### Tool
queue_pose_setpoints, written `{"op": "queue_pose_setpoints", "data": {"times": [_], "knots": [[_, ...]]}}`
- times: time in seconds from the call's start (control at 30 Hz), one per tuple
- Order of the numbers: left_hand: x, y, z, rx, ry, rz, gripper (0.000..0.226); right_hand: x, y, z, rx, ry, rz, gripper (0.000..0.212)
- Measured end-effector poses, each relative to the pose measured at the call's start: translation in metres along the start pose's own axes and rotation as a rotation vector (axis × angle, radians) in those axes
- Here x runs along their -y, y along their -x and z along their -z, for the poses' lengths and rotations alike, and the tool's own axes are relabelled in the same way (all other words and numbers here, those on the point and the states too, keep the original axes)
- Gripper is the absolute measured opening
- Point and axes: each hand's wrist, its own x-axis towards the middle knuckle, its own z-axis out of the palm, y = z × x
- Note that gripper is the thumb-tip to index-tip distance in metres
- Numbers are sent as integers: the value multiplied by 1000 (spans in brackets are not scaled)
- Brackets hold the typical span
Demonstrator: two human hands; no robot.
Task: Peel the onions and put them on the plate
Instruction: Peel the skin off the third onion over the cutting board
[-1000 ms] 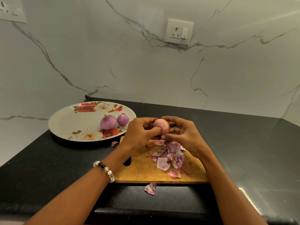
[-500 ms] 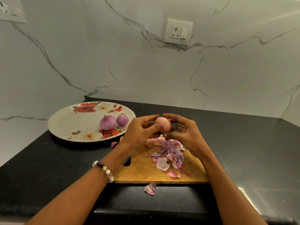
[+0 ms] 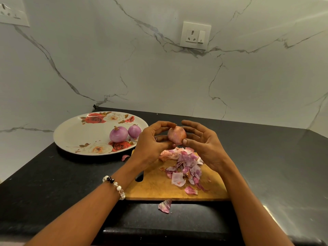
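Observation:
A pinkish onion (image 3: 176, 135) with skin still on it sits between both my hands, raised above the far end of the wooden cutting board (image 3: 156, 187). My left hand (image 3: 152, 144) curls round its left side. My right hand (image 3: 204, 144) holds it from the right, thumb pressed to its lower edge. Two peeled purple onions, a larger one (image 3: 118, 134) and a smaller one (image 3: 134, 131), lie on the floral plate (image 3: 76, 132) to the left. A heap of onion peels (image 3: 184, 166) covers the board under my hands.
The board lies on a black counter (image 3: 53, 183) against a marble wall with a socket (image 3: 195, 35). One loose peel (image 3: 165, 206) lies on the counter in front of the board, another (image 3: 125, 157) between plate and board.
Both hands have lifted the onion a little higher above the board and turned it. My right fingers have spread open more at its far side.

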Motion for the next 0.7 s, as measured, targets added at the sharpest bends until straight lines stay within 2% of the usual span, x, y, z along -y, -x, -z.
{"op": "queue_pose_setpoints", "data": {"times": [0.17,0.33,0.53,0.7], "knots": [[3,0,0,6,-163,-76,47,0,2,-2,-38,78,33,51],[3,-1,-1,-51,-212,-93,37,-2,1,0,-37,150,64,51],[3,-1,1,-49,-143,-38,24,-4,-1,-1,-19,230,101,50],[4,-1,2,-39,-180,-13,16,-9,-2,-1,16,330,147,48]]}}
